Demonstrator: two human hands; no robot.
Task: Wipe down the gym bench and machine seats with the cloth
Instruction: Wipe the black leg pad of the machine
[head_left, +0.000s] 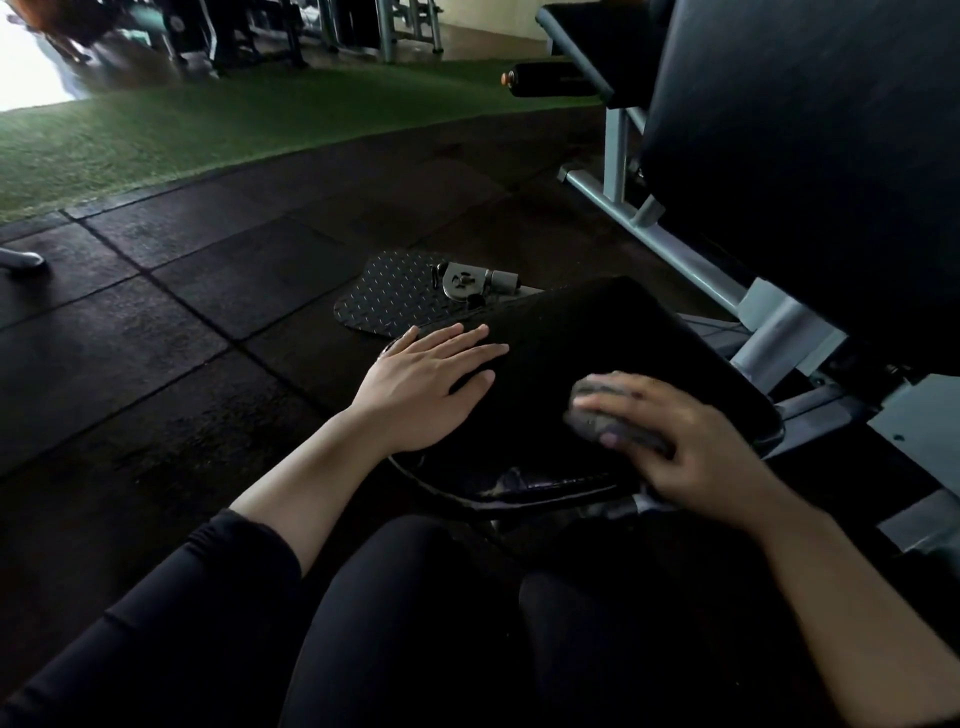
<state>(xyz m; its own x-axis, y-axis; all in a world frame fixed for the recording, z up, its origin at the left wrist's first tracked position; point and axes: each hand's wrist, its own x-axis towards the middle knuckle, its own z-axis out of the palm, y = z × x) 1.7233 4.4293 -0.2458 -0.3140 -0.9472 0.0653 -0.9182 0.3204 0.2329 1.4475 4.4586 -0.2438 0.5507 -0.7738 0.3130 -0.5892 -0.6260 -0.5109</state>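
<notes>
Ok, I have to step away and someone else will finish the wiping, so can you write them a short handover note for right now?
Left hand: flat and open, resting on the left part of the black seat pad, steadying it.
Right hand: fingers curled round the bunched grey cloth, pressing it on the pad's near right area.
Things: the seat pad is straight ahead, the tall back pad stands to its right, and another padded bench is further back.
Done: cannot tell how much of the seat is wiped.
Left: finish this seat, then likely the back pad and the other bench.
</notes>
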